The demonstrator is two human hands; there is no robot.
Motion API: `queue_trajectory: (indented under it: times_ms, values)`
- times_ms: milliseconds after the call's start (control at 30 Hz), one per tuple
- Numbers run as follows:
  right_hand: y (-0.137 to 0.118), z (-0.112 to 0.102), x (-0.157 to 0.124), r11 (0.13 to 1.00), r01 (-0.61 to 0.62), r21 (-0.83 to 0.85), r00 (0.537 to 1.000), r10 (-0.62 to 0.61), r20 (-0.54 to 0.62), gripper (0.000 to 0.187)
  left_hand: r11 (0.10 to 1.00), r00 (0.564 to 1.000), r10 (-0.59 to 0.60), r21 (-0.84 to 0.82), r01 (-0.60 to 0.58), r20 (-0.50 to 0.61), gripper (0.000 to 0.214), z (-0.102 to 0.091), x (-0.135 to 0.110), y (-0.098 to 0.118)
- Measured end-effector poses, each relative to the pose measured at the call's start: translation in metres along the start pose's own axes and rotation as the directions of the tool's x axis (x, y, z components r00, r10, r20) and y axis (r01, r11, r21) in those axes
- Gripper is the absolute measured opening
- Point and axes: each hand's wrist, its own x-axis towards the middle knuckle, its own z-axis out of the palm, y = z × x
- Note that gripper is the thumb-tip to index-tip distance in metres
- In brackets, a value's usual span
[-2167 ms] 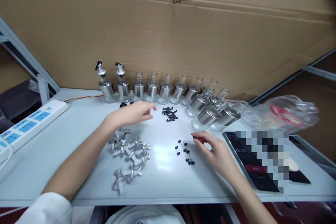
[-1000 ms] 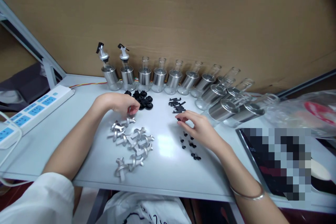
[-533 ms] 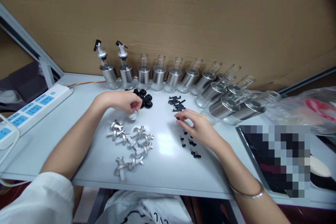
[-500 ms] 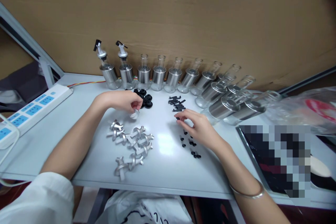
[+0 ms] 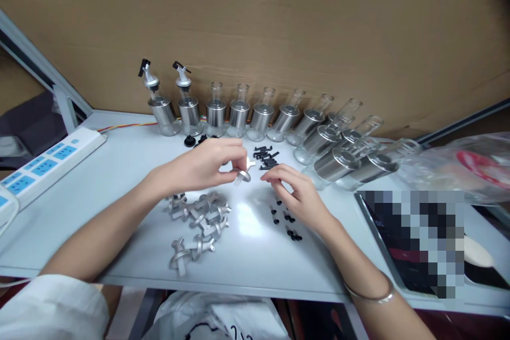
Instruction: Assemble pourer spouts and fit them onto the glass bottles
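My left hand [image 5: 211,164] grips a silver pourer spout [image 5: 243,176] between thumb and fingers, above the table's middle. Just to its right, my right hand [image 5: 297,191] is closed in a pinch; the small black plug that showed at its fingertips a moment ago is mostly hidden now. Several more silver spouts [image 5: 199,218] lie in a loose pile below my left forearm and hand. Small black plugs [image 5: 292,218] are scattered under my right hand. Beyond the fingertips lie thin black levers [image 5: 266,155]. Black stoppers [image 5: 190,141] sit behind my left hand, partly covered.
Glass bottles with steel sleeves [image 5: 263,115] line the back; two at left carry fitted pourers [image 5: 183,78]. A white power strip [image 5: 43,167] lies at the left. On the right are a dark, blurred-out device [image 5: 392,244] and a plastic bag [image 5: 458,167].
My left hand has carried the silver spout rightward, close to my right hand. Some black stoppers behind it came into view while others became covered. My right hand stays nearly in place.
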Motion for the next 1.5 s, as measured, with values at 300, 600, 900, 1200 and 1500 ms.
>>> queue_trajectory:
  times_ms: [300,600,900,1200,1500]
  values:
    - [-0.016,0.009,-0.004,0.966,-0.073,0.247,0.997,0.065,0.041,0.018,0.961,0.902,0.253,0.202,-0.191,-0.351,0.013,0.06,-0.038,0.007]
    - [-0.027,0.015,-0.012,0.916,-0.196,0.35,0.978,0.155,0.141,0.016,0.965,0.826,0.26,0.156,-0.21,-0.5,0.01,0.074,-0.048,0.014]
    - [-0.031,0.016,-0.014,0.832,-0.305,0.463,0.948,0.223,0.226,0.016,0.967,0.829,0.253,0.156,-0.202,-0.499,0.009,0.078,-0.051,0.02]
    - [-0.031,0.015,-0.01,0.831,-0.286,0.478,0.956,0.215,0.199,0.021,0.94,0.835,0.34,0.186,-0.287,-0.433,0.012,0.078,-0.049,0.018]
    - [-0.032,0.012,-0.008,0.785,-0.301,0.541,0.952,0.277,0.127,0.022,0.948,0.874,0.315,0.16,-0.274,-0.369,0.016,0.078,-0.05,0.016]
